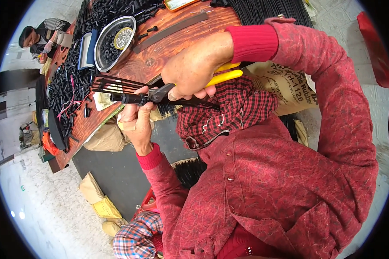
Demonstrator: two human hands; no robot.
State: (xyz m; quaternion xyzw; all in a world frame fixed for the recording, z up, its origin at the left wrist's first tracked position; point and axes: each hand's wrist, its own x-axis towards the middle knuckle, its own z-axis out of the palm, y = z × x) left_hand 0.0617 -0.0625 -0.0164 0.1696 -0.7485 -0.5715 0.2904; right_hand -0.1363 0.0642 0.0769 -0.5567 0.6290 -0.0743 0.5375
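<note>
My right hand [192, 64] is closed around yellow-handled pliers [225, 77]. Their dark jaws lie against or right beside a black cylindrical fitting [127, 99]; I cannot tell whether they grip it. Below and to the left, my left hand [136, 125] pinches this fitting between thumb and fingers, and tape wraps one of its fingers. Several thin black rods [112, 83] run past the fingers of that hand, and more dark strands trail toward my lap. A red-and-black checked cloth [242, 105] covers my lap under the pliers.
The wooden table [173, 47] carries a metal bowl [100, 54] of small black parts, a flat dark bar [170, 32], a blue-edged tray [87, 49] and heaped black fittings [67, 93]. Long black rods [268, 13] lie at the back. Another person [47, 36] works at far left.
</note>
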